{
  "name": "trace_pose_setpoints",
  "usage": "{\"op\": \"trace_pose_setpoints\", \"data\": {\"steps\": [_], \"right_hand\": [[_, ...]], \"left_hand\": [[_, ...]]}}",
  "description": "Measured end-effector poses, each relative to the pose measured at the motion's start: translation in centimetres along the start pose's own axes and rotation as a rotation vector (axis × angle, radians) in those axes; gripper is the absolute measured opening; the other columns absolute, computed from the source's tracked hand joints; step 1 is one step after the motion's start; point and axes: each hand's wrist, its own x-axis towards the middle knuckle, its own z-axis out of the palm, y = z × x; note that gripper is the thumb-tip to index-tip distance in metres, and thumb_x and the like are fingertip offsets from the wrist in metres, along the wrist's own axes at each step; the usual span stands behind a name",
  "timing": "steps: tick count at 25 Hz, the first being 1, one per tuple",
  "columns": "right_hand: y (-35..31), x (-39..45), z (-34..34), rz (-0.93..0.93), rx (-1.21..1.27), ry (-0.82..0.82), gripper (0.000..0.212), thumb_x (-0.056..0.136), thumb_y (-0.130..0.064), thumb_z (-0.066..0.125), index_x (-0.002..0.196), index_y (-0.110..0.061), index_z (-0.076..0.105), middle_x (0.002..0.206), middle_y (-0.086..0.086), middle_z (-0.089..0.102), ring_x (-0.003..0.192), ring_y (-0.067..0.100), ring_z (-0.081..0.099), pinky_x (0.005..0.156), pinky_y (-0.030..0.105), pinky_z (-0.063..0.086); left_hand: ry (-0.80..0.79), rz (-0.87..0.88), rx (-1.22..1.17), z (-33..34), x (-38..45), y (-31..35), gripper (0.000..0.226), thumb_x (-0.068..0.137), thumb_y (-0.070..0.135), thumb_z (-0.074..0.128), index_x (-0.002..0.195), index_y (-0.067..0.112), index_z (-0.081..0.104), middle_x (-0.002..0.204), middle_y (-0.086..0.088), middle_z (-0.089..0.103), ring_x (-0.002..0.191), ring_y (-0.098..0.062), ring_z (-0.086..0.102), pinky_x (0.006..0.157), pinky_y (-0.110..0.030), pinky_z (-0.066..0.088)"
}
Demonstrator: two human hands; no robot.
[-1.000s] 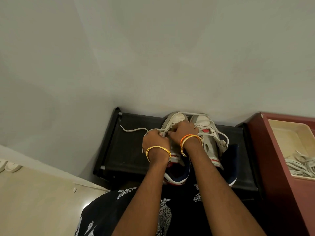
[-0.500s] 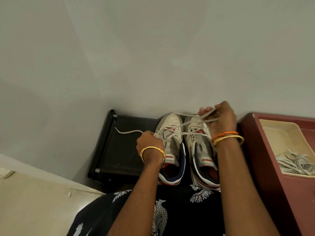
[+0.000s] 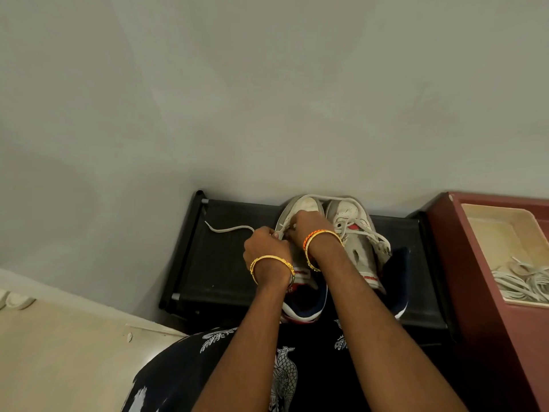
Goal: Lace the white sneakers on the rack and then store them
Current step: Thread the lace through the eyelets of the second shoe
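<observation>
Since half a second ago the right hand (image 3: 309, 226) has come back in from its wide pull out to the right and now sits over the toe end of the left white leather sneaker (image 3: 301, 208), close beside the left hand (image 3: 263, 243); the right white leather sneaker (image 3: 353, 230) has tipped onto its side. Both hands are curled in tight on the flat white shoelace (image 3: 230, 229): left hand pinches the strand whose loose tail trails off left across the black fabric-topped shoe rack (image 3: 225, 272), right hand fingers are closed at the eyelet area, though which eyelet I cannot tell, knuckles hide it. Both sneakers sit on the rack top against the grey wall (image 3: 267, 99), toes to the wall, side by side and touching. Right sneaker already shows crossed laces with a slack loop hanging. Step in hand, by my read: lacing the left sneaker, low rows near the toe, so the task is mid-way at best, storing not yet begun. Next move likely calls for feeding the lace tip through the next eyelet and drawing slack even while the other hand holds tension; the long left tail needs taking up. Maroon cabinet (image 3: 487, 292) at right carries a cream plastic tray (image 3: 490, 221) with a heap of spare white laces (image 3: 523, 282).
</observation>
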Motion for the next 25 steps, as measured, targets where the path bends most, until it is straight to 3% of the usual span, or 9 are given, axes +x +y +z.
{"op": "trace_pose_setpoints", "data": {"steps": [5,8,11,14,16,18,19,21,25], "right_hand": [[0.4,-1.0,-1.6,-0.001,0.149,-0.075,0.027,0.089,-0.023,0.051,0.096,-0.005,0.069,0.096,0.017,0.065,0.082,0.028,0.054,0.067,0.023,0.038],[0.3,-1.3,-2.3,0.025,0.218,-0.132,0.021,0.088,-0.021,0.049,0.081,-0.007,0.063,0.082,0.013,0.056,0.077,0.025,0.049,0.053,0.023,0.031],[1.7,-1.9,-3.7,0.114,0.310,-0.055,0.023,0.087,-0.017,0.048,0.069,-0.005,0.054,0.067,0.009,0.051,0.067,0.024,0.048,0.056,0.028,0.032],[4.5,-2.9,-5.2,0.203,0.621,0.057,0.033,0.086,-0.016,0.051,0.054,-0.011,0.045,0.055,0.005,0.043,0.055,0.020,0.040,0.054,0.028,0.030],[5.7,-3.2,-5.7,0.279,0.756,0.328,0.030,0.089,-0.021,0.052,0.066,-0.003,0.058,0.068,0.015,0.056,0.064,0.024,0.049,0.062,0.031,0.040],[6.3,-3.1,-5.7,0.394,0.669,0.420,0.040,0.090,-0.033,0.054,0.109,0.002,0.059,0.114,0.022,0.055,0.097,0.032,0.056,0.089,0.040,0.046],[6.1,-3.3,-5.6,0.434,0.592,0.368,0.054,0.088,-0.039,0.057,0.124,0.000,0.048,0.129,0.020,0.044,0.112,0.036,0.050,0.099,0.046,0.041],[5.1,-3.8,-5.6,0.390,0.465,0.257,0.070,0.081,-0.046,0.063,0.134,-0.008,0.038,0.137,0.017,0.035,0.124,0.038,0.041,0.105,0.051,0.036],[1.7,-4.7,-4.0,0.213,0.038,0.001,0.064,0.081,-0.048,0.060,0.133,-0.015,0.044,0.144,0.017,0.031,0.132,0.037,0.032,0.109,0.048,0.029]], "left_hand": [[0.024,-0.007,0.002,0.1,-0.2,-0.1,0.021,0.093,0.014,0.054,0.108,0.008,0.068,0.102,-0.011,0.069,0.092,-0.024,0.064,0.065,-0.024,0.040],[0.030,-0.026,-0.023,0.3,0.0,-0.4,0.022,0.094,0.014,0.052,0.108,0.008,0.067,0.104,-0.013,0.068,0.094,-0.027,0.064,0.069,-0.027,0.045],[0.062,-0.088,-0.056,-0.2,1.1,-0.6,0.024,0.093,0.012,0.052,0.111,0.008,0.067,0.108,-0.015,0.066,0.098,-0.030,0.063,0.071,-0.027,0.041],[0.032,-0.082,-0.037,-0.2,0.7,-0.4,0.024,0.093,0.012,0.053,0.113,0.007,0.065,0.111,-0.014,0.065,0.100,-0.028,0.062,0.070,-0.026,0.039],[0.015,-0.057,-0.020,0.0,0.4,-0.2,0.023,0.093,0.013,0.053,0.112,0.008,0.065,0.110,-0.013,0.066,0.099,-0.028,0.062,0.069,-0.026,0.041],[-0.012,-0.012,0.018,0.1,0.4,-0.3,0.024,0.091,0.015,0.055,0.113,0.010,0.064,0.110,-0.012,0.066,0.099,-0.027,0.062,0.068,-0.028,0.043],[-0.034,0.022,0.045,0.0,0.5,-0.3,0.025,0.091,0.016,0.056,0.114,0.012,0.063,0.111,-0.010,0.065,0.100,-0.027,0.061,0.069,-0.029,0.044],[-0.069,0.139,0.136,-0.1,0.7,-0.1,0.028,0.091,0.016,0.055,0.119,0.013,0.058,0.114,-0.008,0.062,0.104,-0.027,0.058,0.074,-0.032,0.046],[-0.100,0.539,0.345,0.9,2.5,0.4,0.031,0.091,0.014,0.056,0.122,0.015,0.057,0.116,-0.009,0.063,0.108,-0.028,0.057,0.088,-0.041,0.050]]}}
